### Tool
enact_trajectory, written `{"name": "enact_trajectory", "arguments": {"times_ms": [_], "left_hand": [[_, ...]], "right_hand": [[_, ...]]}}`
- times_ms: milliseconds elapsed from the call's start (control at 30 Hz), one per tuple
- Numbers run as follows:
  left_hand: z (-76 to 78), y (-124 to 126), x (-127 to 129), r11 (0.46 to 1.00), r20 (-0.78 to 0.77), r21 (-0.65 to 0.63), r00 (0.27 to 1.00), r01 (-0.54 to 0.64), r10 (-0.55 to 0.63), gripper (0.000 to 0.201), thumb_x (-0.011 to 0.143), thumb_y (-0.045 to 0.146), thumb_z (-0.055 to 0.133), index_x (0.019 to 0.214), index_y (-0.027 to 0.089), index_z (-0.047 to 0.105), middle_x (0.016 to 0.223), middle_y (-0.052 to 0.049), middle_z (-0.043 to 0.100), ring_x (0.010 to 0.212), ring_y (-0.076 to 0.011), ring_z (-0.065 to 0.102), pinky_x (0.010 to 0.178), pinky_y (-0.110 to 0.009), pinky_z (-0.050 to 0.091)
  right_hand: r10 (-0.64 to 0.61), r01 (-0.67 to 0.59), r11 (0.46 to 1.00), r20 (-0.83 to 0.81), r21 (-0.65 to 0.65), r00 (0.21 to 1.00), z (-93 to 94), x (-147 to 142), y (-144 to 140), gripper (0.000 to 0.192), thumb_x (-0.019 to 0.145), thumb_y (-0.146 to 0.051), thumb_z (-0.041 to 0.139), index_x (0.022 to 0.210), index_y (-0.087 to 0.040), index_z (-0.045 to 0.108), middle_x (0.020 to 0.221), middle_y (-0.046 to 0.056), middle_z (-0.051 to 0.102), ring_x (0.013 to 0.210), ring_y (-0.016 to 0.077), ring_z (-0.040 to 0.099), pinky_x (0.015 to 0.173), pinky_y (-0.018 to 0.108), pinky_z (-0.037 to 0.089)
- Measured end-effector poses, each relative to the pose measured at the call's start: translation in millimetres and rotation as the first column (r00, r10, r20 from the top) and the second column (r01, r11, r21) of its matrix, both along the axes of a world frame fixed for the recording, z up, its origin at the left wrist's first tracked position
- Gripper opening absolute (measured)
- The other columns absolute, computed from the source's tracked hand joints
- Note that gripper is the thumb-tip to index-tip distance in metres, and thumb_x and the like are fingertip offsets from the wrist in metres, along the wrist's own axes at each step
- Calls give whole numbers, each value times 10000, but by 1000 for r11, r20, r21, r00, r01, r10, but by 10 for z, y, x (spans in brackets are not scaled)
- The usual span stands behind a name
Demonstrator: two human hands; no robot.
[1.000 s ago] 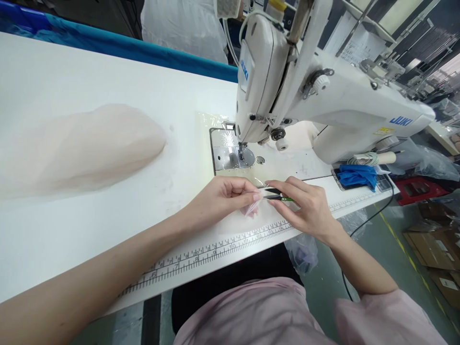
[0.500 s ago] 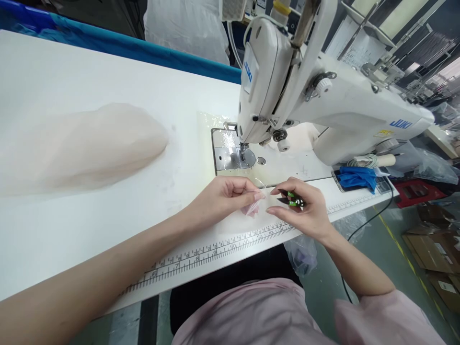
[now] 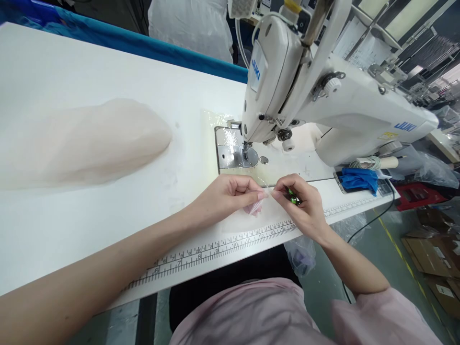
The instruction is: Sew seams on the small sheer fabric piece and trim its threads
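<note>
**Both hands pinched on a small pink piece, bench front edge**

L hand (image 3: pixel 230 194): fingers curled in, thumb + forefinger tips pinched shut on a small pink fabric piece (image 3: pixel 256 208). Piece hangs just under the fingertips, touching the bench (image 3: pixel 89 225), near the front edge.

R hand (image 3: pixel 302 206): at 3 o'clock of the L hand, fingertips meeting it tip to tip. Thumb + forefinger closed at the same spot as the L pinch; can't tell exactly what they grip, the piece's edge or a thread. Other fingers folded round green-handled snips (image 3: pixel 292 196), tucked in the palm, only a bit of green + dark metal showing.

Ruler strip (image 3: pixel 215 249) printed along the bench's front edge, at 6 o'clock of the hands, just beside the pink piece.

At 12 o'clock of the hands: white sewing machine (image 3: pixel 323 100), its needle plate (image 3: pixel 233 155) near, apart from the fingers. Shiny clear film round the plate.

At 9–10 o'clock, well apart: long pale sheer fabric pile (image 3: pixel 82 143) lying flat on the bench.

At 2–3 o'clock, past the R hand: blue cloth (image 3: pixel 359 179) by the machine base.

At 6 o'clock, below the bench edge: pink garment (image 3: pixel 258 316) on the person's lap.
</note>
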State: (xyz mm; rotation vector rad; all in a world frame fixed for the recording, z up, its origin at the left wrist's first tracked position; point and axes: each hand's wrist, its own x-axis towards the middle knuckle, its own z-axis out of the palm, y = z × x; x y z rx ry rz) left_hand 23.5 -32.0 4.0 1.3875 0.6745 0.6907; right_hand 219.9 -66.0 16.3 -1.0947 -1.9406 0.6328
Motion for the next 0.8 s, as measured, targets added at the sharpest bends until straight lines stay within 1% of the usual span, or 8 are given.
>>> {"name": "enact_trajectory", "arguments": {"times_ms": [167, 267, 333, 467, 633, 733, 800], "left_hand": [[10, 1, -10, 1000, 0, 12, 1000, -1, 1, 231, 854, 358, 617, 719, 173, 652, 628, 14, 635, 629, -115, 592, 658, -265, 490], [14, 0, -8, 1000, -3, 1, 1000, 7, -7, 222, 863, 347, 608, 732, 174, 656, 633, 12, 640, 641, -116, 598, 672, -266, 490], [13, -2, -9, 1000, -8, -9, 1000, 2, -2, 213, 864, 338, 608, 739, 173, 657, 629, 13, 639, 641, -115, 599, 673, -265, 492], [7, -5, -14, 1000, 9, -22, 1000, 8, -7, 213, 868, 307, 608, 715, 165, 651, 626, 16, 639, 632, -102, 598, 674, -246, 500], [-1, -3, -8, 997, 32, -78, 999, 5, -3, 170, 858, 270, 622, 739, 156, 664, 662, 12, 663, 630, -89, 613, 656, -219, 526], [-7, -1, -8, 997, 30, -68, 999, 21, -19, 158, 853, 272, 628, 756, 154, 669, 674, 6, 670, 636, -97, 626, 666, -233, 543], [-8, 0, -11, 998, 26, -65, 999, 27, -26, 151, 844, 278, 638, 765, 154, 672, 667, 3, 668, 636, -105, 631, 679, -251, 552]], "right_hand": [[12, -12, 1000, 17, 21, 1000, -33, -6, -2, 155, 801, -185, 694, 901, -200, 576, 766, -19, 546, 602, 89, 461, 524, 233, 368], [17, -20, 998, 49, 63, 999, -54, 0, 15, 96, 835, -159, 651, 895, -202, 590, 754, -11, 558, 636, 107, 490, 573, 253, 394], [32, -36, 997, 68, 66, 997, -53, 8, 25, 76, 859, -146, 619, 896, -204, 587, 766, -4, 565, 682, 119, 516, 614, 267, 410], [45, -51, 997, 92, 63, 995, -19, 13, 30, 67, 887, -140, 577, 896, -203, 555, 792, -2, 540, 715, 122, 504, 645, 275, 405], [-42, 11, 982, 163, 187, 986, 14, -10, 20, 132, 882, -74, 516, 886, -205, 508, 801, -3, 511, 720, 120, 479, 642, 270, 391], [-114, 58, 962, 201, 267, 973, 23, 2, 38, 148, 876, -61, 495, 884, -208, 505, 815, 6, 518, 722, 124, 490, 624, 271, 389], [-172, 106, 943, 190, 316, 967, 37, 30, 64, 154, 871, -57, 494, 885, -210, 511, 831, 17, 525, 738, 135, 501, 625, 279, 393]]}}
